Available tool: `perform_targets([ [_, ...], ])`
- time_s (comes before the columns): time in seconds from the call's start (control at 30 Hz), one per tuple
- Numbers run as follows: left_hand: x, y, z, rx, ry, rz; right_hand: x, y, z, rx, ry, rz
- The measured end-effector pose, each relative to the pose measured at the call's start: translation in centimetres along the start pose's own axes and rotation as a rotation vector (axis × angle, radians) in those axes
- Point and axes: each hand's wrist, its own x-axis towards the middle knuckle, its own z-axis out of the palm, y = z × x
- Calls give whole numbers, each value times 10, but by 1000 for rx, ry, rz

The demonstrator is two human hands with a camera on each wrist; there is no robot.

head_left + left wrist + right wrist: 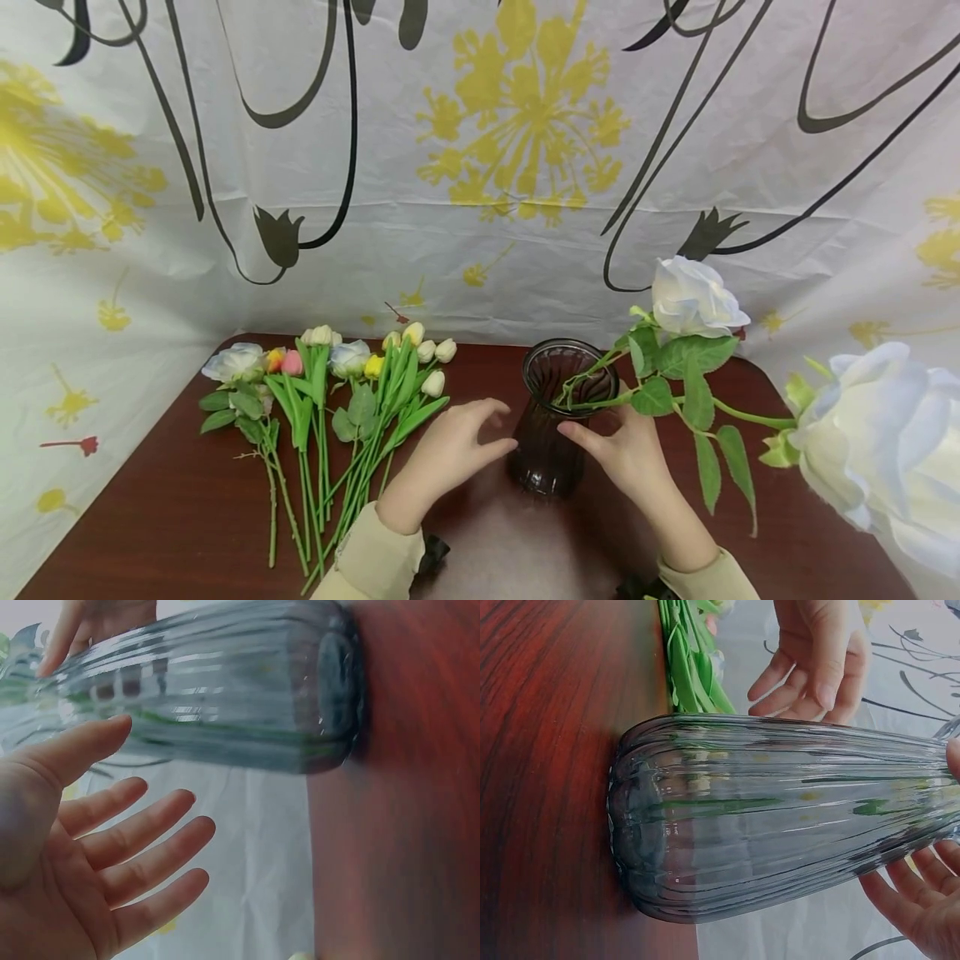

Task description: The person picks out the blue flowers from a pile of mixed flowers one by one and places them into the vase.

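Observation:
A dark, see-through ribbed glass vase (546, 454) stands upright on the table. Two white artificial roses, one upper (693, 298) and one close to the camera (881, 442), lean out over its right rim with their stems inside. My right hand (628, 446) holds the vase near its neck, thumb in front and fingers along the far side. Just left of the glass, my left hand (453, 450) stays apart from it, fingers spread and palm facing it. In the left wrist view, nothing lies in the left hand (112, 847). Green stem shows through the vase wall (765, 832).
Left of the vase lie artificial flowers: white and yellow tulips (412, 335), a pink tulip (292, 362) and pale blue-white roses (234, 362), stems toward the front. A printed white cloth (375, 275) hangs behind the dark red wooden table (187, 500).

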Motion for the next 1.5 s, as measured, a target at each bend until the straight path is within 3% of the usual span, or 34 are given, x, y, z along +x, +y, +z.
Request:
perform_targets([
  [0.37, -10, -11, -28, 5, 100, -45, -3, -1, -3, 6, -23, 44],
  [0.63, -23, -21, -52, 13, 161, -158, -2, 1, -2, 5, -17, 14],
  [0.9, -39, -41, -76, 34, 190, -259, -2, 1, -2, -5, -26, 11],
  [1.07, -47, -53, -85, 54, 174, -307, -1, 3, -2, -23, -16, -18],
  [1.5, -69, -78, -93, 106, 32, -420, 2, 8, 0, -20, 7, -138],
])
